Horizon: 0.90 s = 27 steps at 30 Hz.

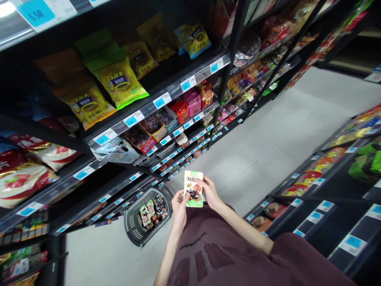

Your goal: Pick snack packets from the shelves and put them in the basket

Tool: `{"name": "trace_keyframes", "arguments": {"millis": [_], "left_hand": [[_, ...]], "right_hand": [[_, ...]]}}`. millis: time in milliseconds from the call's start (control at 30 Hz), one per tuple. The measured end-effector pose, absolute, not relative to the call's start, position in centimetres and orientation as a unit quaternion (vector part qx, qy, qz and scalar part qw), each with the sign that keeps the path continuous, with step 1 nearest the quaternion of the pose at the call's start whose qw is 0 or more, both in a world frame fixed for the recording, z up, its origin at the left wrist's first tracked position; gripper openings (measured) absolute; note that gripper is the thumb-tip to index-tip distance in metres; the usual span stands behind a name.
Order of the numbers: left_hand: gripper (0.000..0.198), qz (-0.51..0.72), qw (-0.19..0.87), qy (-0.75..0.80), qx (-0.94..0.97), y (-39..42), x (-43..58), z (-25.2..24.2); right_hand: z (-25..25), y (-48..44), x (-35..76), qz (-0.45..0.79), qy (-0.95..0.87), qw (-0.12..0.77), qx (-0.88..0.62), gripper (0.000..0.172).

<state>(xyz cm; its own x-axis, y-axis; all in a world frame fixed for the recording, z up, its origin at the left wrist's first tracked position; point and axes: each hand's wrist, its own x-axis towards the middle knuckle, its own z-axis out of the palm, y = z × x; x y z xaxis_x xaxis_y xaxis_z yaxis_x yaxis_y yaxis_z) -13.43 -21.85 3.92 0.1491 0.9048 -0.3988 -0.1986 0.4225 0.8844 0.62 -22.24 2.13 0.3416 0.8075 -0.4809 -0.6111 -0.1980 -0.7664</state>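
A small cream and green snack packet with printed dark characters is held upright in front of my body. My left hand grips its lower left edge, thumb across the front. On the right side, my right hand pinches the packet's edge with its fingers partly behind. Below and to the left on the floor stands a dark grey shopping basket. In it lie a couple of similar light packets and several dark-wrapped items.
Shelves on the left hold yellow snack bags, small boxes and blue price tags. A lower shelf unit with packaged goods runs along the right. Between them stretches a grey tiled floor.
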Motion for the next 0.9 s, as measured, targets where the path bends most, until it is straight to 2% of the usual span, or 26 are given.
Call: {"name": "trace_keyframes", "arguments": {"millis": [900], "left_hand": [[0.03, 0.402, 0.647, 0.513, 0.395, -21.97, -13.62, 3.47]], "right_hand": [[2.91, -22.04, 0.48, 0.574, -0.031, 0.64, -0.51, 0.037]]}}
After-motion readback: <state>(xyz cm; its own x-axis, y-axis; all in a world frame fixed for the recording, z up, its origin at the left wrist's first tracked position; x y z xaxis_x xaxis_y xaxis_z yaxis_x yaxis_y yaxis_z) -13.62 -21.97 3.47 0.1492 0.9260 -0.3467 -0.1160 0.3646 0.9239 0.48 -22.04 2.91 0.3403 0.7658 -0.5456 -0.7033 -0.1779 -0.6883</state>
